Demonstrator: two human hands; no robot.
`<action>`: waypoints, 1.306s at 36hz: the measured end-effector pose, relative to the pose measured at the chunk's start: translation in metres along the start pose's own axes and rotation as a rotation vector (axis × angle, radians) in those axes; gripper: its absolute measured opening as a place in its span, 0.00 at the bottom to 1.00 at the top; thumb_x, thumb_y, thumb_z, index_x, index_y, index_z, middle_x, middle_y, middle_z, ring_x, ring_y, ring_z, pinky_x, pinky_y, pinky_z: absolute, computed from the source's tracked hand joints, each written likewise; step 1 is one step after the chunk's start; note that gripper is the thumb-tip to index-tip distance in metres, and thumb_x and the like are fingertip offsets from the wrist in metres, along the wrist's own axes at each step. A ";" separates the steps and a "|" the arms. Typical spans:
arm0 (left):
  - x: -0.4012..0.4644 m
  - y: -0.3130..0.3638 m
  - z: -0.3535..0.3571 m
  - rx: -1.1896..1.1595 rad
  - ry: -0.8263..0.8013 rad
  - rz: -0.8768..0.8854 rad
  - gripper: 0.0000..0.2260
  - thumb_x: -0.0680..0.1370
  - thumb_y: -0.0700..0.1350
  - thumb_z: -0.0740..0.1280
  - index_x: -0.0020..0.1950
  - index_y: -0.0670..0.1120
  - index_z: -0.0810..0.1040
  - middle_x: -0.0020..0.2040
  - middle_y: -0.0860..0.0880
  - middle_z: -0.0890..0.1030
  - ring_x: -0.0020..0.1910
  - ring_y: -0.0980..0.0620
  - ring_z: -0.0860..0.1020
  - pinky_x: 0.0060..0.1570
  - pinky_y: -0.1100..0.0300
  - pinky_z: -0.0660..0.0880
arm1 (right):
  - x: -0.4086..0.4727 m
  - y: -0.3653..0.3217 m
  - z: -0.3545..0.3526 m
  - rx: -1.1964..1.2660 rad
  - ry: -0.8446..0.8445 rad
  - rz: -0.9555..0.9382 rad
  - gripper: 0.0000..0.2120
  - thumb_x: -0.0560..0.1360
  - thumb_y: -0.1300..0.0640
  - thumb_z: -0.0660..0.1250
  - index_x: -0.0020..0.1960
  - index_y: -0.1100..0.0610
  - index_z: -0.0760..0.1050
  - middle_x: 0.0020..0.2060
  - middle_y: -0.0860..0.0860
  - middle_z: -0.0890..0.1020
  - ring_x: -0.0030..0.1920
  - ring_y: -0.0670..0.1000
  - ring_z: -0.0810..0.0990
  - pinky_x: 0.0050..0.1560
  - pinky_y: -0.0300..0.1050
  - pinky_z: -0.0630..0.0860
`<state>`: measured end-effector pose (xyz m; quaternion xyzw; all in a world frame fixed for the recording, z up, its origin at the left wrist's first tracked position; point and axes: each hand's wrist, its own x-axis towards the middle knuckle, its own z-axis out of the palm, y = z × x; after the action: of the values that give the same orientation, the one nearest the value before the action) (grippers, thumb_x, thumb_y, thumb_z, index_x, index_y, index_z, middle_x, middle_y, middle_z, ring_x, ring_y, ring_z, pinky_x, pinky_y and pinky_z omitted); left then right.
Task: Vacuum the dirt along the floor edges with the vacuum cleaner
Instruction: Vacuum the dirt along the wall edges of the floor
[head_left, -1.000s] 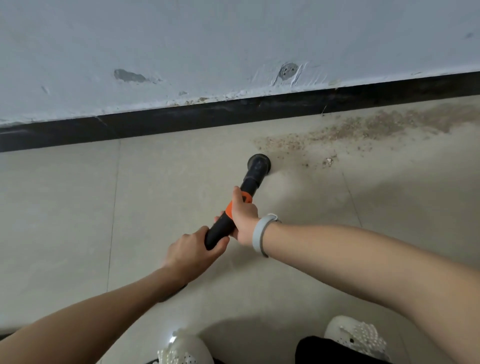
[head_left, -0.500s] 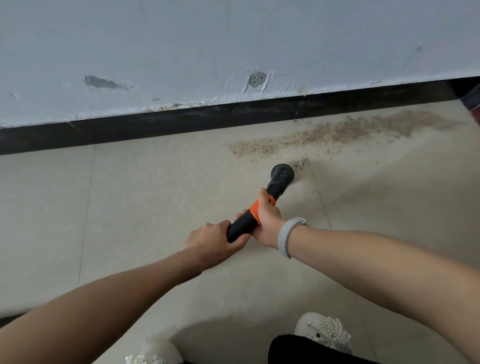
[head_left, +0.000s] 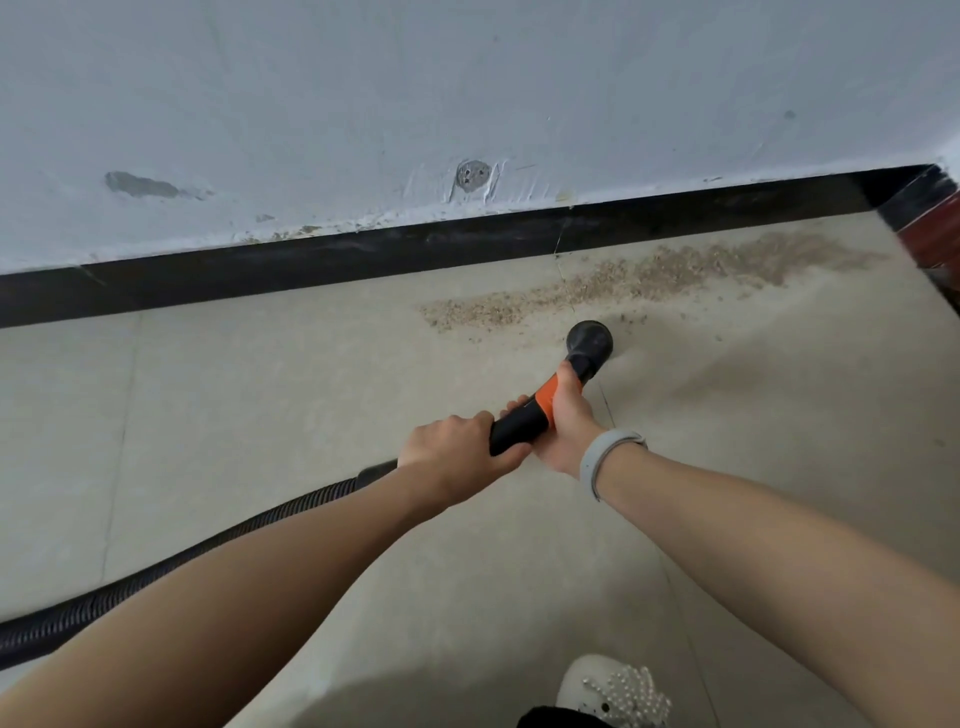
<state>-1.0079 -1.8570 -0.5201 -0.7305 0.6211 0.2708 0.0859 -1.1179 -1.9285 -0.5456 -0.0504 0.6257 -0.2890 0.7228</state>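
A black vacuum wand (head_left: 522, 423) with an orange band ends in a round black nozzle (head_left: 589, 340) set on the beige tiled floor (head_left: 260, 415). My right hand (head_left: 569, 421) grips the wand at the orange band, and my left hand (head_left: 454, 454) grips its rear end. A black ribbed hose (head_left: 156, 577) trails from the wand to the lower left, partly hidden behind my left forearm. A strip of sandy dirt (head_left: 649, 283) lies along the black baseboard (head_left: 363, 262), just beyond the nozzle and stretching to the right.
A pale wall (head_left: 467, 93) with chipped patches rises above the baseboard. At the right edge stands a dark red object (head_left: 935, 218) in the corner. My white beaded shoe (head_left: 618, 693) shows at the bottom.
The nozzle and both hands have shifted to the right along the wall, following the dirt strip. The left end of the strip has shrunk. The hose has come into view.
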 end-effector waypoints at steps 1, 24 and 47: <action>-0.002 -0.003 0.000 0.003 0.003 -0.006 0.23 0.77 0.68 0.54 0.54 0.49 0.71 0.41 0.51 0.74 0.40 0.48 0.73 0.40 0.57 0.68 | 0.000 0.002 0.003 0.008 -0.005 0.004 0.30 0.77 0.39 0.61 0.69 0.59 0.62 0.39 0.56 0.73 0.34 0.56 0.76 0.38 0.51 0.78; -0.090 -0.112 0.025 -0.187 0.140 -0.303 0.18 0.76 0.66 0.55 0.45 0.51 0.68 0.34 0.52 0.78 0.35 0.49 0.78 0.35 0.56 0.72 | -0.027 0.104 0.099 -0.211 -0.159 0.142 0.19 0.78 0.43 0.63 0.48 0.60 0.66 0.36 0.57 0.73 0.34 0.56 0.75 0.36 0.49 0.79; -0.093 -0.133 0.023 -0.755 -0.067 -0.273 0.17 0.81 0.54 0.59 0.38 0.43 0.69 0.22 0.45 0.75 0.19 0.50 0.71 0.27 0.62 0.69 | -0.021 0.121 0.107 -0.510 -0.176 0.134 0.26 0.76 0.39 0.62 0.64 0.57 0.66 0.60 0.58 0.76 0.58 0.60 0.78 0.52 0.57 0.80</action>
<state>-0.8951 -1.7381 -0.5211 -0.7771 0.3722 0.4898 -0.1332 -0.9767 -1.8494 -0.5569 -0.2141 0.6149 -0.0682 0.7559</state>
